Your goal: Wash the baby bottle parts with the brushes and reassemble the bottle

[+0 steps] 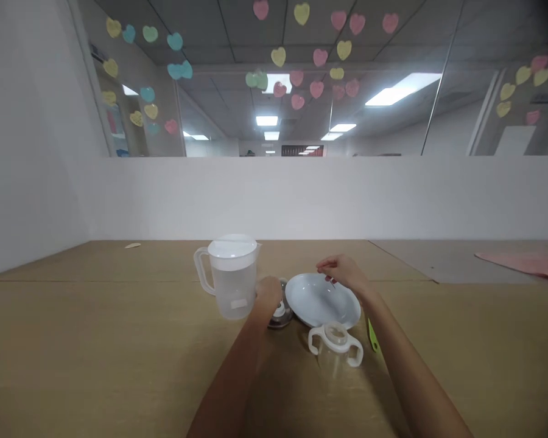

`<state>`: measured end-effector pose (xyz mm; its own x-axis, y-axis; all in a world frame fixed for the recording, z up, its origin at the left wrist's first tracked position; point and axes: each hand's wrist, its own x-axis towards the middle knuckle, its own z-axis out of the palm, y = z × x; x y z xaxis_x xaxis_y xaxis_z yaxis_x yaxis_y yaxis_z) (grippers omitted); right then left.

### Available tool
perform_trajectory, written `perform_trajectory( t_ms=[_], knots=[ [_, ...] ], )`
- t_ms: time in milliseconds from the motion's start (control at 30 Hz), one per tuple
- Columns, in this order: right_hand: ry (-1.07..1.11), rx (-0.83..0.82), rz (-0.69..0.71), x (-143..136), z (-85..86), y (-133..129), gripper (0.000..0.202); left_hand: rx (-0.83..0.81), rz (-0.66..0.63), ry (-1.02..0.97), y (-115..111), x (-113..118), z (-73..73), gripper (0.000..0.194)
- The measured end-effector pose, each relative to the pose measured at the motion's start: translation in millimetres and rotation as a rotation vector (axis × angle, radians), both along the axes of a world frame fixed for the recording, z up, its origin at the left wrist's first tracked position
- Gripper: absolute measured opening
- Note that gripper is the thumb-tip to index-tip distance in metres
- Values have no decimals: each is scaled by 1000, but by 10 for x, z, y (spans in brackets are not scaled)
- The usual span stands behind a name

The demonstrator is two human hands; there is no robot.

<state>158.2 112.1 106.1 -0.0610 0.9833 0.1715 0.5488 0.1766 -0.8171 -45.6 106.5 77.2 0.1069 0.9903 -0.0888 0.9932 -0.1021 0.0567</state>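
My left hand [269, 293] reaches between a clear plastic pitcher [232, 292] and a round dark lid [281, 320] with a white knob. It lies at the lid's left edge; its fingers are mostly hidden, so I cannot tell what they grip. My right hand [343, 272] hovers over the far rim of a white bowl [319, 301], fingers loosely bent and apart, with nothing visible in them. The bowl looks tilted. In front of it stands a clear cup [335, 347] with two white handles and a white collar.
A green utensil handle [373, 337] lies beside the bowl, partly behind my right forearm. A pink cloth [525, 263] is at the far right and a small flat pale piece [132, 246] at the back left. A white wall [237, 198] with windows closes off the table [95, 340].
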Motion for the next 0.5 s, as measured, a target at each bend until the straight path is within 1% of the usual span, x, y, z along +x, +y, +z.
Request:
perform_trajectory(
  t_ms=[100,133,200,267,300,367,400,500],
  knots=[
    [35,41,13,6,38,-36,18,131,13,-45,-180,58,231,21],
    [44,59,34,5,37,-41,19,182,9,-59,-251,82,313,20],
    [81,106,50,-3,12,-41,21,304,13,-87,-397,128,455,24],
    [106,164,43,-16,-28,-26,26,422,29,-119,-528,166,547,30],
    [110,191,43,-23,-47,-15,28,465,11,-183,-578,181,571,29],
    [134,217,43,-32,-67,8,32,484,2,-276,-640,206,588,26],
    [153,229,36,-34,-66,15,34,492,-11,-315,-650,215,587,26],
    [193,222,34,-31,-24,5,37,501,2,-373,-624,229,572,26]
  ],
)
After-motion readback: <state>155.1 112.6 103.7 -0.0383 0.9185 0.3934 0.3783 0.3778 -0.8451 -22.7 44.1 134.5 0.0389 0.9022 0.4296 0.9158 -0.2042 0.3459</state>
